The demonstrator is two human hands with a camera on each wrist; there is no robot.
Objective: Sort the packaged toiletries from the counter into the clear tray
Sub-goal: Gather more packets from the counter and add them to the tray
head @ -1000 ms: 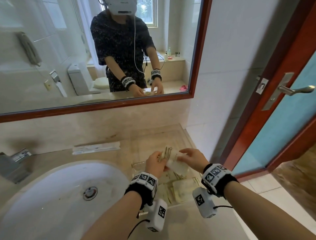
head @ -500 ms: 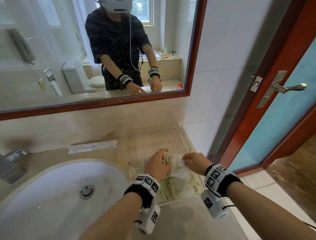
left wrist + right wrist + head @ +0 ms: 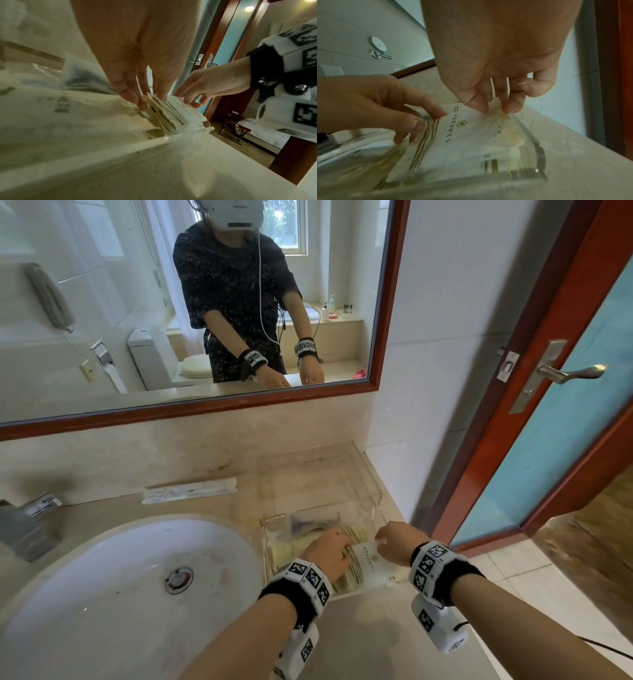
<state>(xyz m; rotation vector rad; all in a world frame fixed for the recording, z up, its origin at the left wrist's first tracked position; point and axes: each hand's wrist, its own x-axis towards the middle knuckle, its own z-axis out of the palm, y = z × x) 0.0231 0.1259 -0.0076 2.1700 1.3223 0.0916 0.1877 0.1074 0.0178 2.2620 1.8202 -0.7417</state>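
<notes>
A clear tray (image 3: 374, 495) stands on the counter right of the sink, and its near wall (image 3: 120, 146) shows close up. Both hands hold a white packet (image 3: 371, 563) with a striped left edge, low in the tray's front right part. My left hand (image 3: 346, 546) pinches the striped edge (image 3: 428, 129) between thumb and fingers. My right hand (image 3: 381, 542) pinches the packet's far right corner (image 3: 495, 104). Other cream packets (image 3: 291, 553) and a dark-filled clear packet (image 3: 310, 525) lie in the tray. A long wrapped toiletry (image 3: 190, 491) rests on the counter by the back wall.
The white sink (image 3: 102, 594) and its faucet (image 3: 27, 522) fill the left. A framed mirror (image 3: 205, 409) hangs above the counter. The tiled wall and a red-framed door with a metal handle (image 3: 568, 371) stand close on the right.
Both hands have brought the white packet down from above the tray into its front right part, over the packets lying there.
</notes>
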